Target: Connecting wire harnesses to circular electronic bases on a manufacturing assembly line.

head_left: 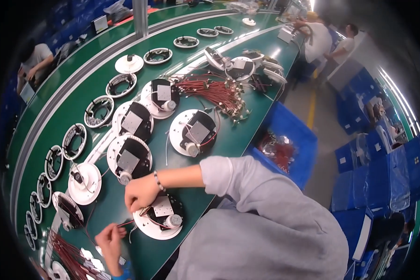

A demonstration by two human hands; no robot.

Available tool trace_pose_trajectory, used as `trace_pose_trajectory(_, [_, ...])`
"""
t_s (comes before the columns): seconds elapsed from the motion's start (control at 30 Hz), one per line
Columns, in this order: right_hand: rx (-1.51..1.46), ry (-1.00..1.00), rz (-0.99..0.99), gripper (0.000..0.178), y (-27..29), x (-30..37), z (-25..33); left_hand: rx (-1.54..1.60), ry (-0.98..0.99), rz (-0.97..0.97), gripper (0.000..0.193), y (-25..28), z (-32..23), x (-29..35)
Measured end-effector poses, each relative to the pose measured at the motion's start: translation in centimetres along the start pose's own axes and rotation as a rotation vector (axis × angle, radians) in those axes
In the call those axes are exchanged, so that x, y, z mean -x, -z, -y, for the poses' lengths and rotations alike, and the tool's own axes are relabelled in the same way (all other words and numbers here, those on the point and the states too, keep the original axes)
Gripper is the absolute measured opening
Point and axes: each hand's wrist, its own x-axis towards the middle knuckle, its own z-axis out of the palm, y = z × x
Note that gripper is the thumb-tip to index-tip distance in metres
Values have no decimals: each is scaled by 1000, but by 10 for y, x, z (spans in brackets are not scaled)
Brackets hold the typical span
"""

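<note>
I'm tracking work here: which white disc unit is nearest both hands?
The disc unit closest to the grey top: the right hand reaches over its edge, the left hand is beside it; no other unit is that close to both.

Passable: green bench [113,201] between my right hand [142,192] and the white disc [89,186] | Ahead: round unit [129,157] just past my knuckles blocks | Left: red wire bundle [69,254] crowds my left hand [109,241] | Right of left fingertips: thin red lead [127,224] (my own forearm [182,178] also bars reaching across)
</note>
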Motion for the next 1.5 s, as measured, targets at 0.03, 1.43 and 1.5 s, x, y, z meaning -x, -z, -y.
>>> trace_pose_trajectory(0.03, [-64, -28, 64, 17, 1, -2, -5, -41, 32, -74, 16, 18, 5, 11])
trace_pose_trajectory(1.43, [186, 42, -487, 10, -108, 66, 34, -900, 67, -796, 15, 159, -110, 177])
trace_pose_trajectory(1.5, [256, 114, -467, 11, -117, 71, 29, -940, 213, -1174, 20, 199, -96, 210])
